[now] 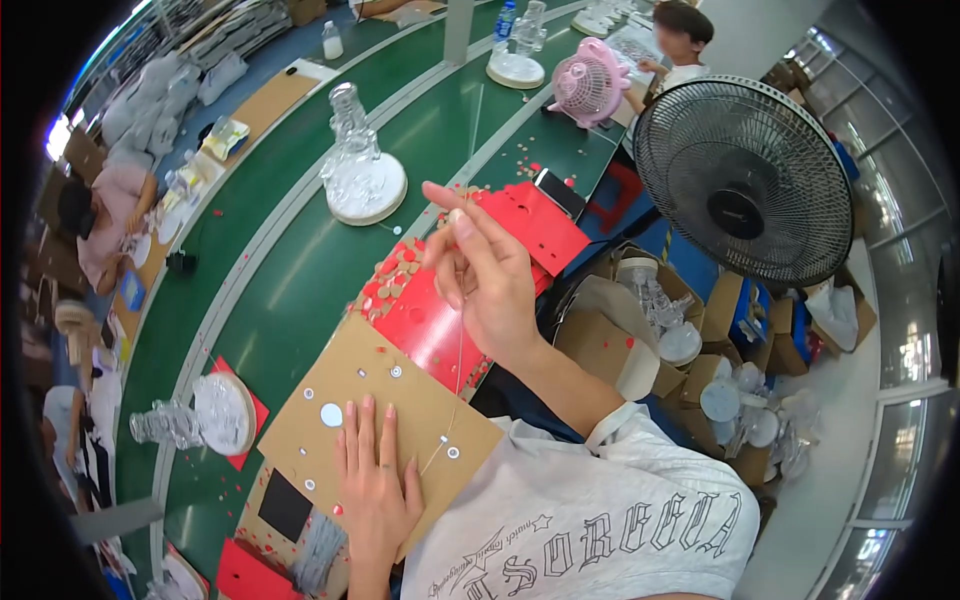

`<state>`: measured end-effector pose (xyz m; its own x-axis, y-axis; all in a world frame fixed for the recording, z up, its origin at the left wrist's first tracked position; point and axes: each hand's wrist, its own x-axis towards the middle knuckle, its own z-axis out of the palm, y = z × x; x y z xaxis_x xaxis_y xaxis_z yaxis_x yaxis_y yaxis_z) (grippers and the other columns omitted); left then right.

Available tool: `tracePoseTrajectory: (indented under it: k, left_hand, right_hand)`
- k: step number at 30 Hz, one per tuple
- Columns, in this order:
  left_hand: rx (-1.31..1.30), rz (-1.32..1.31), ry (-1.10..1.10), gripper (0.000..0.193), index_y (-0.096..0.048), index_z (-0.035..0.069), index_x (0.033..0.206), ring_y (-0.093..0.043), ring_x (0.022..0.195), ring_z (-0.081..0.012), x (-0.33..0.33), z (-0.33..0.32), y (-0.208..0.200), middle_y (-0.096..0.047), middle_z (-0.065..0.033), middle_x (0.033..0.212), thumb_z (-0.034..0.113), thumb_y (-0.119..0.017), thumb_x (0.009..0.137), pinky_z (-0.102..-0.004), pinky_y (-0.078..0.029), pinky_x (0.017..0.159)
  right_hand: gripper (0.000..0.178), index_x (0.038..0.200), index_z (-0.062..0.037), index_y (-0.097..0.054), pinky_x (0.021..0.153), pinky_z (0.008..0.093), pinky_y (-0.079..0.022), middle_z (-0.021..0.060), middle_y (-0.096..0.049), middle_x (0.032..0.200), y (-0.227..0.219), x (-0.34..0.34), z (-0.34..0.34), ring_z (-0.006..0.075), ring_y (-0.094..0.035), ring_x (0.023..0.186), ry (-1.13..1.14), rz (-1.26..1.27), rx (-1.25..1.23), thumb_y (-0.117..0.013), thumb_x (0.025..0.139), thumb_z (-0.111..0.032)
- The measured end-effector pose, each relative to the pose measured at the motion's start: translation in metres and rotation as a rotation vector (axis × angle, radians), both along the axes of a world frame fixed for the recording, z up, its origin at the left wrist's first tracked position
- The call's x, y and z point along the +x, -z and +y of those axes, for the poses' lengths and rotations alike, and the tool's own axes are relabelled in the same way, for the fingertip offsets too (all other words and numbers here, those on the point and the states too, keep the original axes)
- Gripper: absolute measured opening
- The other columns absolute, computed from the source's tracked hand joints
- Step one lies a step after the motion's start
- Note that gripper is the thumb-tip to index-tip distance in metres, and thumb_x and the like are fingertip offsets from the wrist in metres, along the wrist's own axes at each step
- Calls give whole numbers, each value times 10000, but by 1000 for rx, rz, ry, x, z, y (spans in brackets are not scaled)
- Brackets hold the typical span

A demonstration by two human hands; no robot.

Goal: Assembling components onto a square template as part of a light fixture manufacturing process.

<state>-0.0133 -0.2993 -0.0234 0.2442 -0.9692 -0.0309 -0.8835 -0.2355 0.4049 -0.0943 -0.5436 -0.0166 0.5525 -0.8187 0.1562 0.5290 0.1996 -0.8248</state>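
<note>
My left hand (378, 490) lies flat on a tan cardboard panel (290, 420), fingers stretched out, holding it against the table edge near my body. White-ringed holes and one larger pale round spot mark the panel. Raised above the panel's far right side, my right hand (488, 275) is closed on a thin string (459, 375), its index finger pointing out. The string runs from those fingers down to a small slot near the panel's right corner. Beyond the panel lies a glossy red sheet (440, 318), partly under small red and tan discs (390, 278).
A red folded piece (545, 225) and a phone (560, 192) lie beyond my right hand. Wrapped clear items on round bases (365, 188) stand on the green conveyor (290, 270). A large black fan (742, 180) and open boxes (600, 345) are at right. Other people work nearby.
</note>
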Motion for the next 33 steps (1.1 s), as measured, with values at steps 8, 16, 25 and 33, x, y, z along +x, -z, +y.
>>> tracePoseTrajectory:
  k: [8, 16, 25, 33]
  left_hand:
    - [-128, -44, 26, 543, -542, -34, 1302, -519, 1216, -376, 23, -31, 7, -527, -212, 1293, 127, -707, 810, -474, -426, 955]
    - [-122, -207, 243, 605, -582, 28, 1379, -389, 1463, -359, 26, -40, 9, -475, -156, 1528, 50, -652, 779, -553, -340, 1133]
    - [-99, -82, 78, 617, -525, 19, 1437, -403, 1451, -347, 25, -22, 9, -431, -175, 1557, 95, -677, 844, -540, -327, 1148]
    - [-25, -105, -97, 749, -443, -46, 1476, -360, 1457, -400, 25, -19, 9, -356, -258, 1575, 241, -727, 846, -504, -308, 1138]
  right_hand:
    - [457, 1493, 6, -463, 518, 175, -310, 21, -614, 772, -14, -13, 7, 15, -382, 554, 50, 258, -160, -448, 1074, -173]
    - [431, 1473, 65, -457, 538, 174, -372, 74, -652, 925, -7, 0, 4, 37, -442, 564, -86, 224, -227, -404, 1097, -137]
    - [230, 1103, -24, -752, 610, 274, -504, 92, -707, 952, -4, -10, -10, 126, -646, 710, -407, 598, -776, -629, 914, 17]
    - [417, 1189, -89, -741, 657, 337, -549, 100, -675, 925, 24, -13, -5, 261, -676, 752, -398, 660, -1110, -629, 823, 77]
